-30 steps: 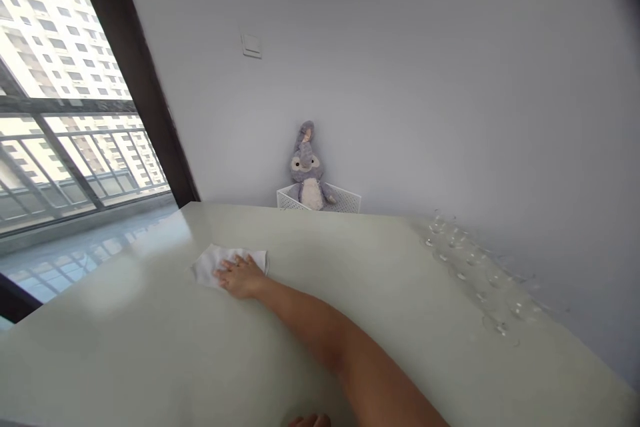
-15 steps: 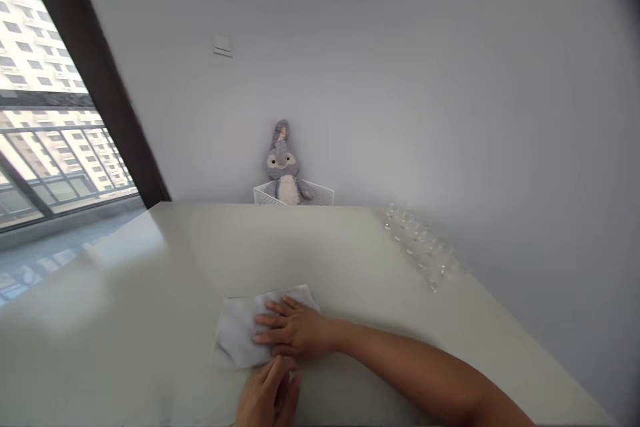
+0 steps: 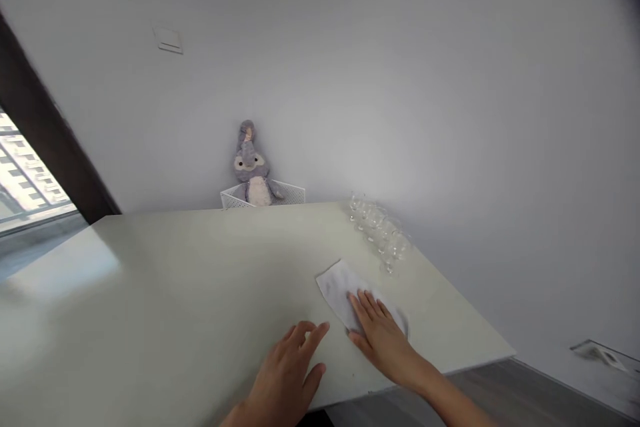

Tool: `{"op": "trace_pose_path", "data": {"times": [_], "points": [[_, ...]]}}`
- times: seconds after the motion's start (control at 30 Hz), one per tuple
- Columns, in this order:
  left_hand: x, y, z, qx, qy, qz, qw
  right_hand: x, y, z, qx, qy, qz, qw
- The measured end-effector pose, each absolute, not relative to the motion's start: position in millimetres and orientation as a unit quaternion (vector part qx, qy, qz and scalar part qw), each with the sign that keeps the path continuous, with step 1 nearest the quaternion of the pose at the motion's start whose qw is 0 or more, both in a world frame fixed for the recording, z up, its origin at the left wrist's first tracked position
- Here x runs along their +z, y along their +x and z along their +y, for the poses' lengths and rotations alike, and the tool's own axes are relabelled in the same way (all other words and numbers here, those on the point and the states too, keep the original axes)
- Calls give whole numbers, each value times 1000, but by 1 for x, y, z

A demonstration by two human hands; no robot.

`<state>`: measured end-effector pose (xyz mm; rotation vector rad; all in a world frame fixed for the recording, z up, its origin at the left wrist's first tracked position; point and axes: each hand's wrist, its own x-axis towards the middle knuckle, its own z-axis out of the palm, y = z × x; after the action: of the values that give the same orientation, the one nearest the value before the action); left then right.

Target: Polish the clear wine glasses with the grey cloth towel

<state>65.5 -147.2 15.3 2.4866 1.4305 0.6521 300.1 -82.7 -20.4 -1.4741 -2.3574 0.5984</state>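
My right hand (image 3: 383, 337) lies flat on a thin white cloth (image 3: 340, 283), its fingers stretched over the middle and the palm pressing it against the tabletop. The cloth is spread out at a slant, and one part of it is hidden under the hand. To the left is my left hand (image 3: 287, 367), with fingers loosely bent and apart and nothing in them. It is near the cloth but does not touch it.
A pale table (image 3: 200, 293) stands against a grey wall. Several clear glasses (image 3: 380, 230) are grouped near its right edge. Behind the far edge, a grey plush toy (image 3: 253, 170) sits in a white basket (image 3: 295, 195). A wall socket (image 3: 603, 353) is low at the right.
My right hand has slid the cloth to the right, closer to the glasses. My left hand has moved forward and right, its fingers opening. The view has turned right.
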Motion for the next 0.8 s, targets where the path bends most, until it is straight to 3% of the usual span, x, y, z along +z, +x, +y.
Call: {"op": "trace_pose_path", "data": {"times": [0.33,0.53,0.7,0.8], "points": [[-10,97,-89,150,866,477,13,-13,268,-114,417,-459,-711,332],[1,90,-77,96,852,514,-4,-10,334,-53,304,-576,-538,535],[25,88,-66,6,846,532,22,-13,367,-10,293,-670,-463,501],[29,81,-54,33,845,533,11,-20,367,5,330,-656,-468,492]]}}
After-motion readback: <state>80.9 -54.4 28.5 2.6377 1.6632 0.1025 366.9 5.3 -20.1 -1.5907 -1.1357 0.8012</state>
